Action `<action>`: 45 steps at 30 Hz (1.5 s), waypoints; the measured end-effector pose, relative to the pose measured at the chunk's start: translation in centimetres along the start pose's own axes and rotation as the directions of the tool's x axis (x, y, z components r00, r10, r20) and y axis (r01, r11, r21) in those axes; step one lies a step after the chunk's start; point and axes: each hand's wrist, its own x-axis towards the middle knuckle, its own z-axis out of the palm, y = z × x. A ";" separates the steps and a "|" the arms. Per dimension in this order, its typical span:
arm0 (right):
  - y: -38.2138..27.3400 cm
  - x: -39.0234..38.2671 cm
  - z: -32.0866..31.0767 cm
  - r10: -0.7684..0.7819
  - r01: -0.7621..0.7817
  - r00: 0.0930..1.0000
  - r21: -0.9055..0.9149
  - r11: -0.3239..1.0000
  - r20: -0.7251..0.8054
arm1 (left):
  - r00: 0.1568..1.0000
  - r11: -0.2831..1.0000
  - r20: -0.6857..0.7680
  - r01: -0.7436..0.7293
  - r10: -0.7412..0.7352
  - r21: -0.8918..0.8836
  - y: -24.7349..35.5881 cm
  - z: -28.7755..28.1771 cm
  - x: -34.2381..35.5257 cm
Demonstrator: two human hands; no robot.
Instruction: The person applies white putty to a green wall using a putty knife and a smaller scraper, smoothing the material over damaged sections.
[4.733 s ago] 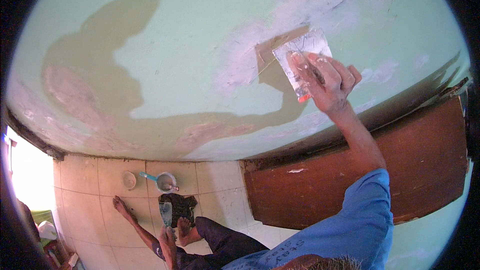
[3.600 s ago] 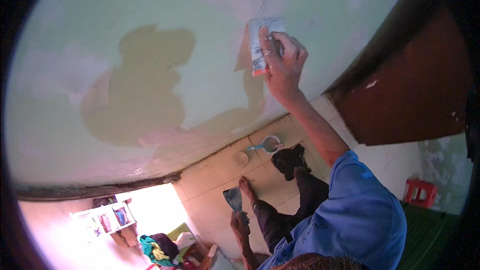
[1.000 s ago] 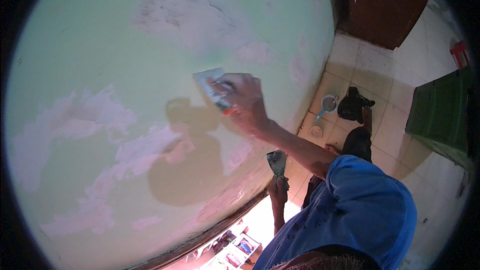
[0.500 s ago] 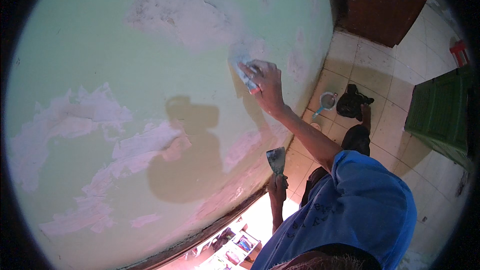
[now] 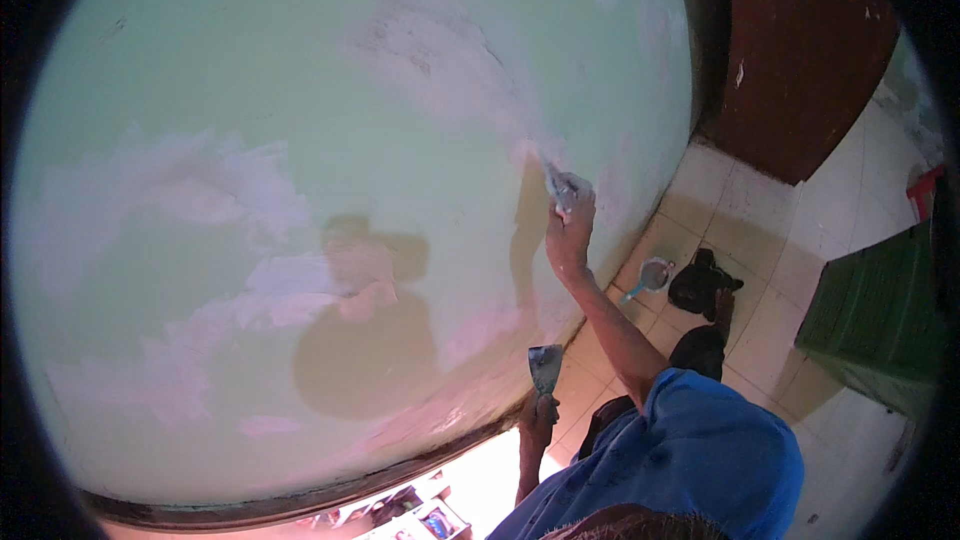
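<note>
High on the green wall (image 5: 220,50), my right hand (image 5: 572,230) grips a flat pale-blue spreader (image 5: 557,185) smeared with white. It is seen nearly edge-on, against the wall at the lower end of a whitish patch (image 5: 450,60). My left hand (image 5: 538,420) is lower, near the wall's bottom edge. Its fingers wrap round the handle of a putty knife (image 5: 545,368), whose broad grey blade points up, away from the wrist. The blade appears apart from the wall.
More pale patches (image 5: 290,285) mark the wall. On the tiled floor (image 5: 760,225) stand a small pot (image 5: 655,274) with a blue handle and a black bag (image 5: 700,285) by my foot. A green slatted crate (image 5: 870,300) stands right; a brown door panel (image 5: 800,60) is behind.
My right hand has turned the spreader from broadside to nearly edge-on, still at the patch's lower end. The whole view has shifted. My left hand keeps its hold on the putty knife.
</note>
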 end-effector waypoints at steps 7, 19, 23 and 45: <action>-5.3 2.0 1.2 -0.009 0.011 1.000 -0.102 0.995 0.017 | 1.000 0.996 0.015 -0.021 0.022 -0.087 0.8 0.1 0.4; -16.4 10.2 2.8 -0.414 0.420 0.901 0.030 0.907 -0.128 | 0.999 0.995 -0.027 -0.030 0.027 -0.100 0.6 0.0 -0.4; -16.6 8.0 5.3 -0.452 0.451 0.892 -0.049 0.891 -0.017 | 0.998 0.994 -0.027 -0.061 0.059 -0.094 1.2 -0.1 -0.3; -19.9 8.4 0.4 -0.435 0.438 0.897 0.030 0.898 -0.083 | 0.994 0.990 -0.008 -0.113 0.112 -0.085 3.1 -0.7 -0.7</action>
